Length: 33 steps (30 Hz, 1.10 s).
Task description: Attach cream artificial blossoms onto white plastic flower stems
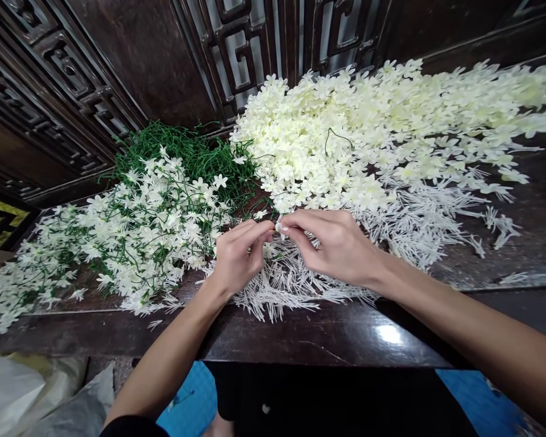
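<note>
My left hand (pixel 241 252) and my right hand (pixel 330 246) meet fingertip to fingertip over the bench. Between them is a small white artificial flower (pixel 279 227), pinched by the right thumb and forefinger. The left thumb and forefinger are pressed together right beside it; a thin stem there is too small to make out. Beneath both hands lie white plastic stamen sprigs (pixel 291 282). Left of my hands is a heap of white flowers on green stems (pixel 150 224). Behind them are bare green stems (pixel 186 158) and a large pile of loose cream petals (pixel 346 133).
The dark wooden bench (pixel 346 340) has a shiny front edge close to my body. Carved wooden lattice (pixel 236 48) rises behind the piles. At lower left are pale plastic bags (pixel 22 388). Blue material (pixel 191 394) shows below the bench.
</note>
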{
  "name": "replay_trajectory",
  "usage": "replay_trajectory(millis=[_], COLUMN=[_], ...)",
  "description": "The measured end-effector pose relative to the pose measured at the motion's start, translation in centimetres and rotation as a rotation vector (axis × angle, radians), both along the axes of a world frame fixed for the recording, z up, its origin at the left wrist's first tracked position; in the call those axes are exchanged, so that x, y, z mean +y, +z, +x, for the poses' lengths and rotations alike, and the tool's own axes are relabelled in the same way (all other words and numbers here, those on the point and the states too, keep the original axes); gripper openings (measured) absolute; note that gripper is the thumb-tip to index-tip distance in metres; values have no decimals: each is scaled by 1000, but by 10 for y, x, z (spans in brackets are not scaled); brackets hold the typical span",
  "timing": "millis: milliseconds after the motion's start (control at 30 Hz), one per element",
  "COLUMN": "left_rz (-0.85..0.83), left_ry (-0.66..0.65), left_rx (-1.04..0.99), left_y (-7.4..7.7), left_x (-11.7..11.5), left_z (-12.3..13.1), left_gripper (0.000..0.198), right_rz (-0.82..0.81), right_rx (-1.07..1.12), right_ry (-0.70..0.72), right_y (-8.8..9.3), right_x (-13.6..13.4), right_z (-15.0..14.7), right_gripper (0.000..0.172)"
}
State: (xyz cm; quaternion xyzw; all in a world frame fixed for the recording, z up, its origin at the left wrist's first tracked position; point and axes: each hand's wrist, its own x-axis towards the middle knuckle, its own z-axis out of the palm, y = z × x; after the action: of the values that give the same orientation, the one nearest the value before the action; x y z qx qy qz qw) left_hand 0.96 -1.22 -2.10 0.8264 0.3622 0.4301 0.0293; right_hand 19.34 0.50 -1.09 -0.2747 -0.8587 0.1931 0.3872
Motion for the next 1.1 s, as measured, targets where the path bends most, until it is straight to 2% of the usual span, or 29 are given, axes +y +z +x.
replay_trajectory(millis=[200, 267, 367, 467, 533, 733, 1000, 1100], left_rz=[106, 155, 206, 109, 11, -103, -261, -261], left_ry=[-2, 18, 50, 71, 88, 90, 23, -10], left_rx=[89, 134, 187, 188, 154, 94, 109, 83], left_y=[-2, -3, -4, 0, 4, 11, 12, 10], left_x=[0, 0, 0, 0, 0, 0, 4, 3], left_z=[0, 0, 0, 1, 2, 1, -3, -3], left_gripper=[30, 32, 31, 25, 19, 11, 13, 15], right_rz=[-101, -196, -423, -607, -648, -619, -380, -282], right_rx=[39, 49, 91, 146, 172, 161, 53, 10], right_ry=[14, 1, -24, -27, -20, 38, 35, 36], right_y=[1, 2, 6, 10, 12, 10, 7, 6], right_x=[-3, -4, -4, -1, 2, 9, 12, 11], right_z=[-2, -3, -3, -2, 0, 5, 8, 7], right_gripper=[25, 23, 17, 15, 15, 12, 14, 15])
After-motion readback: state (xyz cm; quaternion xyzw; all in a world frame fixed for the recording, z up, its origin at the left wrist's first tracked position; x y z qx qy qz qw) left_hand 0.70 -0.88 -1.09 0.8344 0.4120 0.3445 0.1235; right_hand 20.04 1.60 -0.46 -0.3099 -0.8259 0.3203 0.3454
